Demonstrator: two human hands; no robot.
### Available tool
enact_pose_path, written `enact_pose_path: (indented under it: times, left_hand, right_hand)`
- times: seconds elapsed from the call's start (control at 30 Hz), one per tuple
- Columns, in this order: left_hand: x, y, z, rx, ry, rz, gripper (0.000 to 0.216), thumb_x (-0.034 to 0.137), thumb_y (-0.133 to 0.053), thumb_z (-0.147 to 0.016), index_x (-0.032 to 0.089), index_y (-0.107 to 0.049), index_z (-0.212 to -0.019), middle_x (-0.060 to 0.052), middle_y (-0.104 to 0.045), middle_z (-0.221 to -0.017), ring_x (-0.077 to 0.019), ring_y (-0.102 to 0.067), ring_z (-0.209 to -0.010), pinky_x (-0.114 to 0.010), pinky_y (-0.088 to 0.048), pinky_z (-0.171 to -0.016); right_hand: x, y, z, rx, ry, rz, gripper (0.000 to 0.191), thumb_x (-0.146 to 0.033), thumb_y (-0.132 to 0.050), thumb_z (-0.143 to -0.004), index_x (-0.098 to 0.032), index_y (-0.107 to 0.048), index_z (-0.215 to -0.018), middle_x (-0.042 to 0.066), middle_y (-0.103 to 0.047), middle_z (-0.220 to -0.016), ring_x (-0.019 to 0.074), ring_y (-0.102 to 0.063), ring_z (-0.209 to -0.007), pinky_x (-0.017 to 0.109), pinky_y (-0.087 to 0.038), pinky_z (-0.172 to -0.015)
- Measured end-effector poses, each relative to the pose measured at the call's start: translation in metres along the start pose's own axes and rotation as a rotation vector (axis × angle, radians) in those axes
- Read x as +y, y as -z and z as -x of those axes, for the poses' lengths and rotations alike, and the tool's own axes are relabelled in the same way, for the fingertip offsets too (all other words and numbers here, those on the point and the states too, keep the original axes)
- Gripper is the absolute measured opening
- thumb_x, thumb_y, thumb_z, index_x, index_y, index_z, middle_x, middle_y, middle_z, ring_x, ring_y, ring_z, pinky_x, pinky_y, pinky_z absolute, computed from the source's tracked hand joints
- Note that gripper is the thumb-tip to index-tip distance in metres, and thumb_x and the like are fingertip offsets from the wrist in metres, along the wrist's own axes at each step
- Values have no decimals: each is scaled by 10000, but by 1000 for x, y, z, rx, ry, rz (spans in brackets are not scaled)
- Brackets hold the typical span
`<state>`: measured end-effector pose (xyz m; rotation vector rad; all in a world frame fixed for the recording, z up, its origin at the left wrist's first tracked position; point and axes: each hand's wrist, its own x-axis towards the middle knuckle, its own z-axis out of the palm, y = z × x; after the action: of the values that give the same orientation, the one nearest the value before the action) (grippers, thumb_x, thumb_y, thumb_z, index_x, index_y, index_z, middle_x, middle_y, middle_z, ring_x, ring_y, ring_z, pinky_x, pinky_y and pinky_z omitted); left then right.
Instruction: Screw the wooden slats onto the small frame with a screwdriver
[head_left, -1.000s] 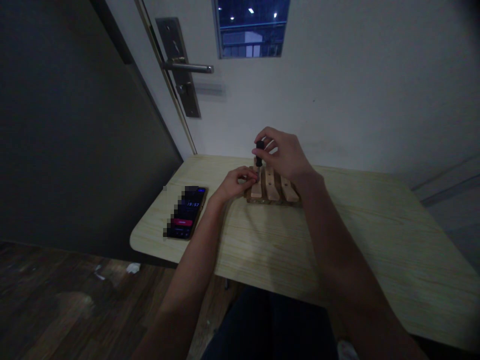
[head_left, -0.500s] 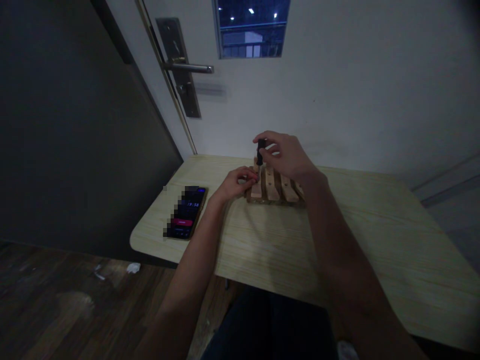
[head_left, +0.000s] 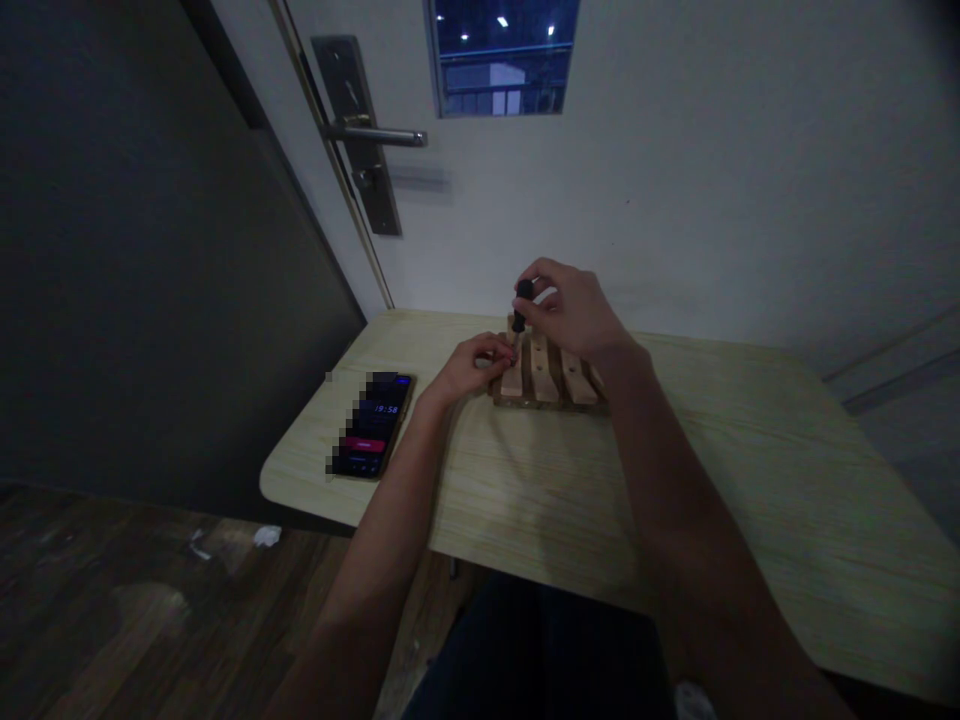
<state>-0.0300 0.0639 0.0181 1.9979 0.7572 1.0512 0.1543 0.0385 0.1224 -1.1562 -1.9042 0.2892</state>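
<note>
Head view: screwdriver [head_left: 519,322] between right fingers [head_left: 535,314], left fingers [head_left: 491,343] just beside.

You're in a dim, plain room; home or office, cannot be told. Your pale wood-grain bench [head_left: 525,490] stands close against a white door [head_left: 690,170] with a metal lever handle [head_left: 386,136] and a small window [head_left: 506,75], lights [head_left: 502,21] and a railing [head_left: 480,102] beyond it. Dark wood-look floor [head_left: 97,620] to your left, white scraps [head_left: 266,536] on it.

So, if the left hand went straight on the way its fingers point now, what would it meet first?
Probably the screwdriver, at its thin lower end over the leftmost wooden bar. The fingertips look very close, perhaps touching; depth is unclear.
</note>
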Motion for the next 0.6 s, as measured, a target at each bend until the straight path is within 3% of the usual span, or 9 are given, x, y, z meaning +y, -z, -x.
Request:
enact_pose_path:
  times: [0.13,0.2,0.4,0.6]
  left_hand:
    - [0,0,0,10,4,-3,118,253,-690,-838,144,-725,-864,-85,-688,-1000,-172,-656,-940,-330,-537,-865]
    - [2,0,0,16,25,4,112,249,-694,-825,143,-720,-849,-82,-687,-993,-171,-654,-930,-315,-534,-849]
    - [6,-1,1,19,78,25,125,271,-689,-812,153,-688,-851,-64,-691,-975,-169,-640,-928,-310,-523,-854]
    - [4,0,2,7,97,43,145,270,-706,-808,156,-691,-897,-65,-693,-1012,-169,-643,-957,-331,-516,-905]
  right_hand:
    - [-1,-1,0,16,-44,-14,183,-221,-758,-747,-209,-592,-824,18,-664,-762,164,-631,-672,323,-533,-681]
    - [-2,-1,1,15,-51,-25,192,-238,-750,-762,-215,-603,-883,9,-665,-771,149,-615,-632,310,-526,-660]
    - [1,-1,1,-20,63,-23,163,-217,-610,-817,-206,-676,-966,50,-712,-972,151,-625,-703,311,-531,-704]
    - [3,5,2,-100,74,-31,358,-141,-507,-801,-165,-683,-1112,78,-725,-1008,148,-645,-663,316,-527,-683]
